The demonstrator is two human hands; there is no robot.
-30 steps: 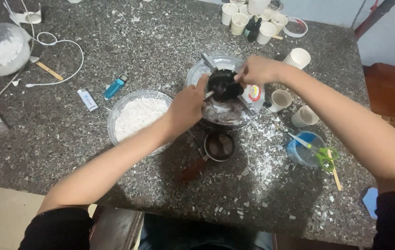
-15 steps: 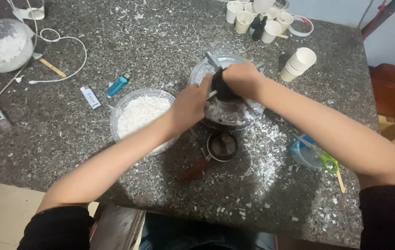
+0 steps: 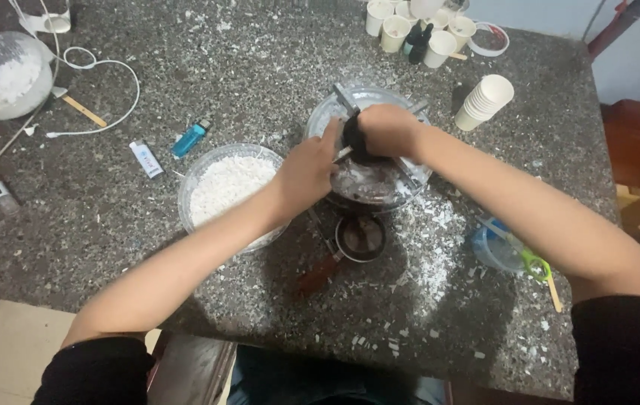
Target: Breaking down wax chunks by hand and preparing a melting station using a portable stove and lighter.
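A small black cup [image 3: 355, 142] is held over the glass bowl [image 3: 371, 176] at mid-counter [image 3: 260, 67]. The left hand [image 3: 306, 171] is closed on a thin metal handle at the cup's near-left side; the right hand [image 3: 387, 129] is wrapped over the cup's top. The cup is best kept level and centred over the bowl, with both grips firm, so nothing spills. Left of the bowl lie a blue lighter [image 3: 188, 138] and a small white tube [image 3: 146, 158]; beyond it, right, white paper cups [image 3: 483, 101] are stacked.
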